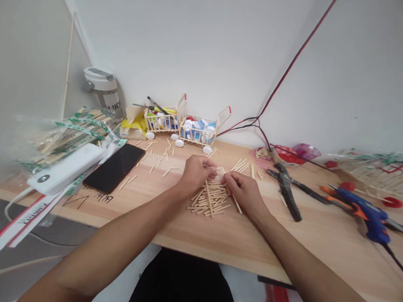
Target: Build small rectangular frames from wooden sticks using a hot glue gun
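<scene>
My left hand (198, 173) is closed in a pinch just above a pile of short wooden sticks (206, 202). A longer thin wooden stick (209, 200) slants down toward me from its fingertips, across the pile. My right hand (243, 190) is also closed, at the pile's right edge, with another wooden stick (237, 204) sticking out below its fingers. Between the two hands small pale stick ends show, but the fingers hide how they meet. Behind my right hand lie more loose sticks (240, 165).
Two small stick-built carts (198, 131) filled with bottle caps stand by the wall. To the left lie a phone (114, 168), a white power bank (67, 168) and bagged sticks (75, 130). Pliers (286, 191) and a blue glue gun (363, 208) lie right.
</scene>
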Action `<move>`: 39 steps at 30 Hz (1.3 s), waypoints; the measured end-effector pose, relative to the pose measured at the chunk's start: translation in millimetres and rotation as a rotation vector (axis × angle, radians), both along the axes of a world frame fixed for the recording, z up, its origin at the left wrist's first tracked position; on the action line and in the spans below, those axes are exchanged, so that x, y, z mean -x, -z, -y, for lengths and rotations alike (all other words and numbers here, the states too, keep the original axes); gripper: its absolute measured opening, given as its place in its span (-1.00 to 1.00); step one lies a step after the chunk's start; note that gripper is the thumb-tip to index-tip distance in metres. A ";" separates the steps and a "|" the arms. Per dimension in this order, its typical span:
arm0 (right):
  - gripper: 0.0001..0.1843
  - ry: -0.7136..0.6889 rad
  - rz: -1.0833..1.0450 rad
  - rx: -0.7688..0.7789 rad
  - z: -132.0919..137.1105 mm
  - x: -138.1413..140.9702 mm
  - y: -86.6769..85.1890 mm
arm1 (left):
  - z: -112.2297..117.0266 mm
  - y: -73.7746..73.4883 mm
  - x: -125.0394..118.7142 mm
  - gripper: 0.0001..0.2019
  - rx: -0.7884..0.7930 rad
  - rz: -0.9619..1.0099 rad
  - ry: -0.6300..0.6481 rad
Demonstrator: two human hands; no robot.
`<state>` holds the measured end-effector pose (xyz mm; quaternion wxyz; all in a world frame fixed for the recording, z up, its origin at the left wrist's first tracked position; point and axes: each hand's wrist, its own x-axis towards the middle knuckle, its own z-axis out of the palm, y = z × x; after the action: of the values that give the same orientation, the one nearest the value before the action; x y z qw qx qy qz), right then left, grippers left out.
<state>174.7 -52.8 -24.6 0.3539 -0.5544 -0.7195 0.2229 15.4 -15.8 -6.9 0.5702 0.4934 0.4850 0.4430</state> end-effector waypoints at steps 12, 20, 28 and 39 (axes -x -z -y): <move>-0.68 -0.004 0.004 -0.008 -0.3 -0.1 1.1 | 0.0 0.3 -0.3 -0.89 -0.006 -0.020 0.005; -0.68 -0.001 0.021 -0.013 0.0 0.2 0.2 | 1.6 -0.8 -0.4 -0.89 0.000 -0.013 -0.001; -0.69 0.001 0.015 -0.005 -0.5 0.6 1.3 | 1.0 -1.0 -0.3 -0.88 0.003 -0.006 0.003; -0.69 -0.001 0.027 -0.005 -0.5 -0.6 1.4 | 0.1 1.0 -0.4 -0.89 0.002 -0.016 0.002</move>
<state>175.2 -52.3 -26.0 0.3455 -0.5562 -0.7250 0.2138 15.8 -15.9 -7.9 0.5673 0.4967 0.4896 0.4380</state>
